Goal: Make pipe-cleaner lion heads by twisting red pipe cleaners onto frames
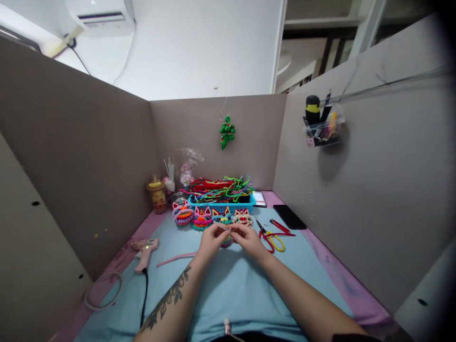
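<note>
My left hand [213,238] and my right hand [249,240] meet over the middle of the table, fingertips pinched together. Between them is a short pale pink pipe cleaner [225,227], partly hidden by the fingers. Just below the fingertips shows a small multicoloured pipe-cleaner piece [227,241]; whether the fingers touch it I cannot tell. Behind my hands stand several fuzzy animal heads, among them a purple and orange one [183,213], a pink one [202,218] and a red and cream one [242,217]. A loose pink pipe cleaner [176,258] lies left of my left wrist.
A blue basket [223,207] of pipe cleaners stands at the back. On the right lie yellow-handled scissors [278,243], red pipe cleaners [281,226] and a black phone [289,217]. A pink glue gun [145,254] with a cord and a lidded cup [157,197] are left.
</note>
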A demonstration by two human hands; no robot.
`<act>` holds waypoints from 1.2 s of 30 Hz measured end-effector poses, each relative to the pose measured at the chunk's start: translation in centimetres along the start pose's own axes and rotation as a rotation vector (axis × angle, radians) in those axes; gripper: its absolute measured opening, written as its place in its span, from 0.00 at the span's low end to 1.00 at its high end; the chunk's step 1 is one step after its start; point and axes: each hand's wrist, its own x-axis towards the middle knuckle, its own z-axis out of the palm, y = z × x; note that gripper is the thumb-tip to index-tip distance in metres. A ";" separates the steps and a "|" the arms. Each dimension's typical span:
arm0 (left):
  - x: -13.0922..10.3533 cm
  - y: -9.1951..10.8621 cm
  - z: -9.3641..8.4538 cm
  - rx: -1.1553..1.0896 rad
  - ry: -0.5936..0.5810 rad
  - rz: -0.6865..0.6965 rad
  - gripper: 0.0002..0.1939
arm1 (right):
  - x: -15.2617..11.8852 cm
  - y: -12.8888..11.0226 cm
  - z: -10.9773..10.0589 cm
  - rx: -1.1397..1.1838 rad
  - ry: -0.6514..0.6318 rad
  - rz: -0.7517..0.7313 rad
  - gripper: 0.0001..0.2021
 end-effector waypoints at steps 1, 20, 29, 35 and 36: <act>0.0 0.0 0.0 -0.016 -0.001 0.002 0.12 | 0.0 0.0 0.0 -0.022 0.001 -0.007 0.13; 0.2 -1.6 0.2 0.062 0.000 -0.025 0.11 | -0.1 0.3 -0.4 -0.124 0.030 -0.018 0.10; -0.2 -1.4 0.5 0.213 -0.043 -0.041 0.10 | -0.4 0.7 -0.7 -0.447 0.126 -0.209 0.09; -0.1 -2.2 0.5 0.223 -0.076 -0.045 0.12 | -0.5 0.8 -0.8 -0.580 0.108 -0.287 0.10; 0.0 -2.4 0.5 0.230 -0.070 -0.050 0.12 | -0.5 0.8 -0.9 -0.595 0.107 -0.288 0.10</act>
